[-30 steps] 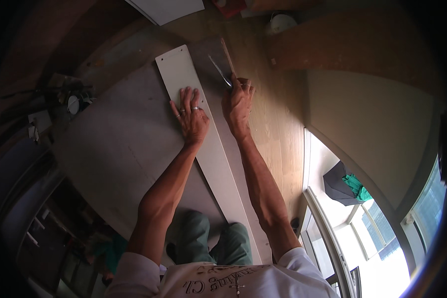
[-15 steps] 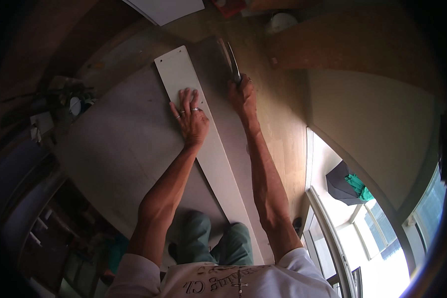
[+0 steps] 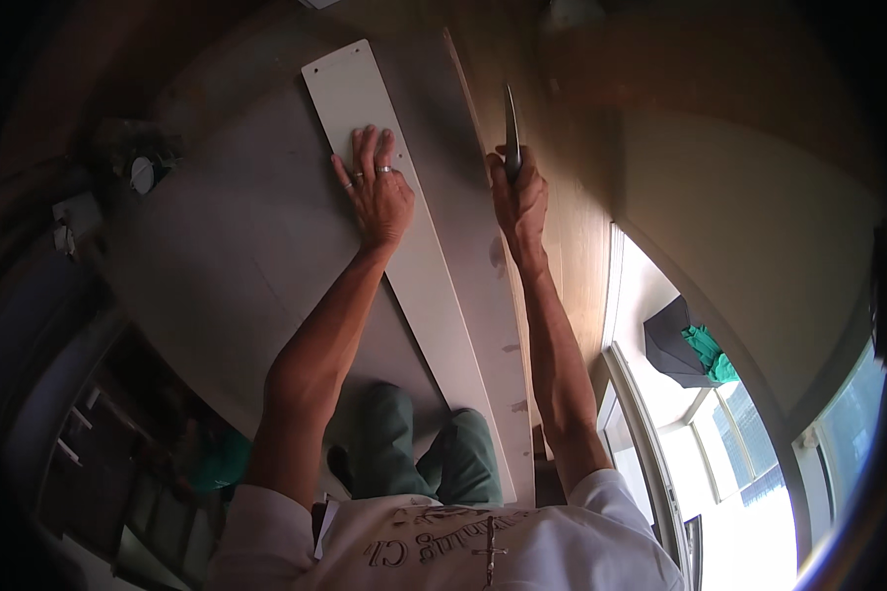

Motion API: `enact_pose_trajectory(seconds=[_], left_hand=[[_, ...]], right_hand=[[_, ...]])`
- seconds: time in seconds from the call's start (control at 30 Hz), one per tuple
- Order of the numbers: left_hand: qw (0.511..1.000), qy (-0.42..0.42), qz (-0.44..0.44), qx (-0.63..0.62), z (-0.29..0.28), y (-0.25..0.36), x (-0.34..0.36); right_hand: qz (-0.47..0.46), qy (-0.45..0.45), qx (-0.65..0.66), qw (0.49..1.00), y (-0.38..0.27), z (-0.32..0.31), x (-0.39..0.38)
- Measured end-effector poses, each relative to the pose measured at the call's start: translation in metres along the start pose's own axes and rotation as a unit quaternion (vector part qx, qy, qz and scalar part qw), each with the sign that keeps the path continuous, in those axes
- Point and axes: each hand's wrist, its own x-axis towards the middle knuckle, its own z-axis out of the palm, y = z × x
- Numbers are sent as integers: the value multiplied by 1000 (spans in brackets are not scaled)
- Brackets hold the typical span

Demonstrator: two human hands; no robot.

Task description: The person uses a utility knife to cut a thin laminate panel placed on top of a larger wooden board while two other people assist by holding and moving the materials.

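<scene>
A long white board (image 3: 434, 295) with small holes near its far end lies on a wide grey-brown panel (image 3: 237, 227). My left hand (image 3: 376, 192) rests on the board with its fingers spread and nothing in its grasp; rings show on it. Further right, beside the panel's right edge, my right hand (image 3: 519, 202) is closed around a slim, curved, knife-like tool (image 3: 511, 133). Its dark, narrow blade points away from me. Fingers hide the grip, so its exact kind is unclear. The tool looks apart from the white board.
Wooden flooring (image 3: 572, 295) runs along the panel's right side. A pale partition (image 3: 729, 217) rises at the right, with a bright glazed doorway below it and a dark and green umbrella-like thing (image 3: 685, 345) beyond. Dim clutter (image 3: 138, 167) stands at the left. My knees are near the board's near end.
My right hand has moved right and slightly nearer with the tool, which now points more straight ahead. The view has shifted, and the board and left hand appear higher. The left hand stays on the board.
</scene>
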Motion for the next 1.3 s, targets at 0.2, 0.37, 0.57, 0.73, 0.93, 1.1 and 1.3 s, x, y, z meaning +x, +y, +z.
enact_pose_trajectory(seconds=[0.2,0.37,0.57,0.73,0.93,1.1,1.3], left_hand=[[1000,10,4,-12,3,8,1],[1000,25,0,-19,9,4,-1],[999,45,13,-17,14,4,-3],[998,59,17,-23,23,7,-6],[998,55,22,-36,25,1,-8],[996,76,44,-27,22,-3,-15],[994,91,56,-4,18,4,-16]], right_hand=[[57,-134,-28,989,78,0,-146],[79,-165,-67,981,89,17,-180],[20,-146,-119,982,88,31,-172],[-85,-60,-186,977,170,16,-256],[138,-158,-159,965,230,-44,-387],[112,-122,-120,979,184,-27,-333],[18,-88,-137,987,130,16,-223]])
